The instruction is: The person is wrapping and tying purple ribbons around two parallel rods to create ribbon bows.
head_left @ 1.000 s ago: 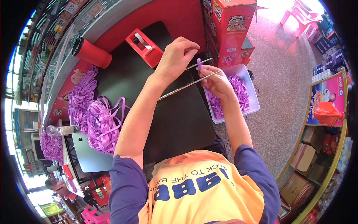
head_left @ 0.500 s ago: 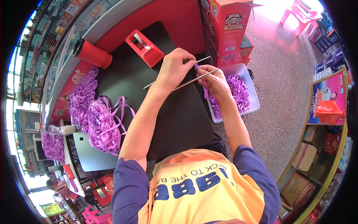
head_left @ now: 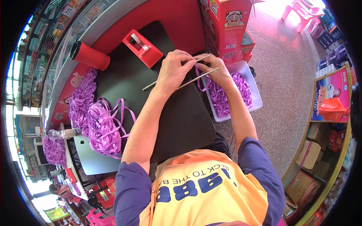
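Over the dark tabletop [head_left: 177,128], my left hand [head_left: 175,71] is closed, thumb and fingers pinched at a strip of purple ribbon [head_left: 201,85]. My right hand [head_left: 215,70] faces it with bent fingers closed at the same ribbon, part of which curves down between the hands. Two thin metal rods lie at the hands: the upper rod [head_left: 204,58] passes beneath my left hand and shows again at its left, and the lower rod [head_left: 197,79] runs under my right fingers. The fingers hide just how the ribbon meets the rods.
A translucent bin [head_left: 258,98] of short purple ribbon pieces stands at the right, below red cartons [head_left: 230,34]. On the table are a red tape dispenser [head_left: 143,49], a red tumbler [head_left: 90,55] and purple ribbon heaps [head_left: 103,130]. Shelves curve along both sides.
My right hand has turned and moved slightly up and left, its fingers now nearer my left fingertips. A longer curve of ribbon shows between the hands.
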Demonstrator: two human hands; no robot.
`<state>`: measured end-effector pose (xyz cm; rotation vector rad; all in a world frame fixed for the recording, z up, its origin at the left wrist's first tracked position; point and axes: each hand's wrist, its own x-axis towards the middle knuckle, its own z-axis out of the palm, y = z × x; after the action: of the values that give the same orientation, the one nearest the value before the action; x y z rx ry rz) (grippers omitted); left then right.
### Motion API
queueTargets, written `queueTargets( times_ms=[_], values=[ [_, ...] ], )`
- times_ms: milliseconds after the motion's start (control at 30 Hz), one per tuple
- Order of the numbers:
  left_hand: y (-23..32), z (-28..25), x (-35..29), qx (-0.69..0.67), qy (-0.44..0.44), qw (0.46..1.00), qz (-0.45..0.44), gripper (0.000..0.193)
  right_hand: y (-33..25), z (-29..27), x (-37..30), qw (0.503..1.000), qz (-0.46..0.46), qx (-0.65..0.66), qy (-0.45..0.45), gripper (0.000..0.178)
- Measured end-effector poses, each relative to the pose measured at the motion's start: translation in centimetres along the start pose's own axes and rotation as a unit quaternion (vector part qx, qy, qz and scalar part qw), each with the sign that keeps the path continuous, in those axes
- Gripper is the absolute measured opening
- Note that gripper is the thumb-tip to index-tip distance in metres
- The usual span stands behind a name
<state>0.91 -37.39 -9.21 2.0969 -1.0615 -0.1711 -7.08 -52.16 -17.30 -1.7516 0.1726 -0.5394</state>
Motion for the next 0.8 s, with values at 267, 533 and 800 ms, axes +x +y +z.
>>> queueTargets(
  times_ms=[267, 533, 800],
  values=[
    [-0.1, 0.3, 0.0, 0.001, 0.011, 1.000, 0.005, 0.017, 6.0, 0.2, -0.3, 0.991, 0.049, -0.122, 0.001, 0.020],
    [0.2, 0.5, 0.0, -0.001, 0.020, 1.000, 0.003, 0.015, 15.8, 1.0, -3.7, 0.984, 0.111, -0.131, 0.052, 0.024],
    [0.5, 0.8, 0.1, -0.005, 0.024, 1.000, -0.003, 0.015, 21.1, 2.6, -6.7, 0.970, 0.218, -0.073, 0.077, 0.025]
  ],
)
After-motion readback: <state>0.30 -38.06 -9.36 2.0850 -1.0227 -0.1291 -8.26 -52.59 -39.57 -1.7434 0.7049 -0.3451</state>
